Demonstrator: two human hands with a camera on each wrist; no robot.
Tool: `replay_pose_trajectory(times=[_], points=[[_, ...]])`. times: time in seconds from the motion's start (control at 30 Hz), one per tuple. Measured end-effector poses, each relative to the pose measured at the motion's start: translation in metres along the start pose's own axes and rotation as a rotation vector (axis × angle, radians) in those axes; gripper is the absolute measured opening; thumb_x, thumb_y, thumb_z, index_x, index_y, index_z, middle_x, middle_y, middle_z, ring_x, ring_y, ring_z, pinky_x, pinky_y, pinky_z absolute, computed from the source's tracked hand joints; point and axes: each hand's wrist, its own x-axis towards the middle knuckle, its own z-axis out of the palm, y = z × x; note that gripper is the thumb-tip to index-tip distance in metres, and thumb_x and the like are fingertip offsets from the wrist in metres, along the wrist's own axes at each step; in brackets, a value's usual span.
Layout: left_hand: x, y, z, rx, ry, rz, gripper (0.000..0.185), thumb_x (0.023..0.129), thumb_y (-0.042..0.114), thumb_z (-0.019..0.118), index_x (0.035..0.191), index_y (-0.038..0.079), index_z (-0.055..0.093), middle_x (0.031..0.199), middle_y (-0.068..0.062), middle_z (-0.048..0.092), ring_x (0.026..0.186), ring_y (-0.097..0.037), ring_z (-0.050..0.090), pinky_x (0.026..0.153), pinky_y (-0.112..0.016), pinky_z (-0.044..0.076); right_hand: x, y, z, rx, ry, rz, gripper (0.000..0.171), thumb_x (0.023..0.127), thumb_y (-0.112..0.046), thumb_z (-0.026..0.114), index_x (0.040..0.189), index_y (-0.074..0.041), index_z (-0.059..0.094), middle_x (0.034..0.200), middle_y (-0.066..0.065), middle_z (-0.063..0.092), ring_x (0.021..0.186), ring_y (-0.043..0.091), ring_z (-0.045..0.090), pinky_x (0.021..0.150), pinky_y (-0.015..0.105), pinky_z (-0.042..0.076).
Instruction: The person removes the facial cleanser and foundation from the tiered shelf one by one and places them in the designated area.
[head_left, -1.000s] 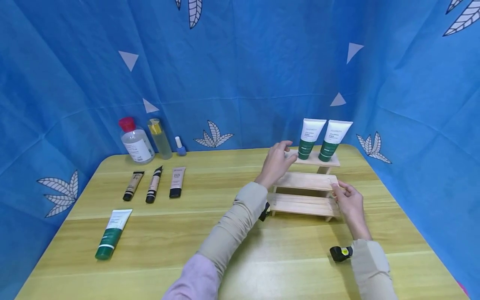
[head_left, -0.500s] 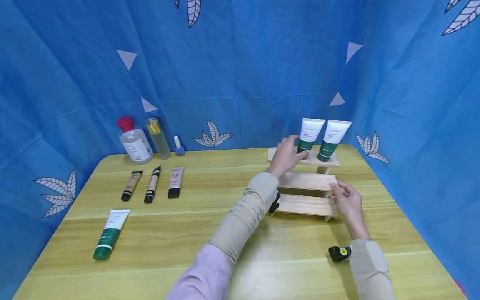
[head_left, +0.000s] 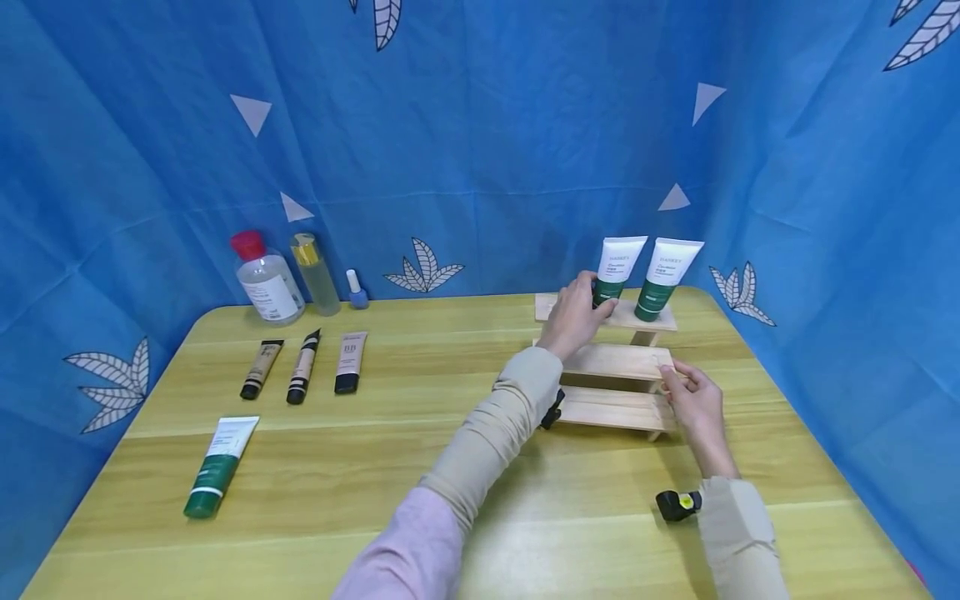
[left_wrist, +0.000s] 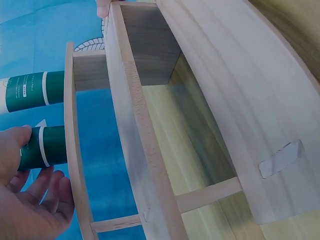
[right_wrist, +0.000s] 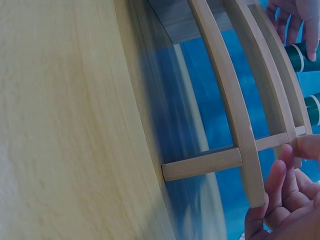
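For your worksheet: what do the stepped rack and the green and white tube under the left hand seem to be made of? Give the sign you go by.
Stepped rack: looks like pale unfinished wood; grain lines and a matt, unpainted surface show in both wrist views.

Green and white tube: probably soft plastic with a smooth, slightly glossy printed skin; it stands cap down on the top step, and the left hand grips it there.

A three-step wooden rack (head_left: 611, 363) stands on the right half of the table (head_left: 420, 450). Two tubes (head_left: 615, 271) stand upright side by side on its top step, toward the right end. The left hand (head_left: 573, 317) is at the left one; the right hand (head_left: 693, 400) is at the rack's right end. At the table's back left stand a wide bottle (head_left: 266, 279), a slim bottle (head_left: 315, 262) and a nail polish bottle (head_left: 356, 290). Before them three small tubes (head_left: 303, 367) lie in a row, and a larger tube (head_left: 217, 467) lies nearer the front left.
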Motion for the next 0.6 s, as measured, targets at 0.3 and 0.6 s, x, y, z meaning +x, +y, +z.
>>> replay_pose_trajectory(times=[0.3,0.6], points=[[-0.005,-0.007,-0.003,-0.027,0.013,0.047,0.049,0.094,0.032,0.059,0.134,0.008,0.043,0.122,-0.006,0.061,0.105,-0.014,0.06,0.084,-0.026,0.049,0.0,0.0,0.001,-0.003,-0.003,-0.004,0.062,0.095,-0.043,0.051,0.141,-0.002,0.043,0.075,-0.016,0.057,0.068,0.0,0.054,0.059,0.017,0.045],[-0.015,-0.019,-0.009,-0.139,-0.006,0.057,0.051,0.095,0.03,0.057,0.137,0.007,0.039,0.122,-0.009,0.059,0.103,-0.017,0.059,0.083,-0.028,0.049,0.0,-0.001,0.001,-0.002,-0.006,-0.011,0.061,0.096,-0.041,0.052,0.14,-0.001,0.043,0.073,-0.017,0.057,0.066,-0.001,0.053,0.056,0.017,0.044]])
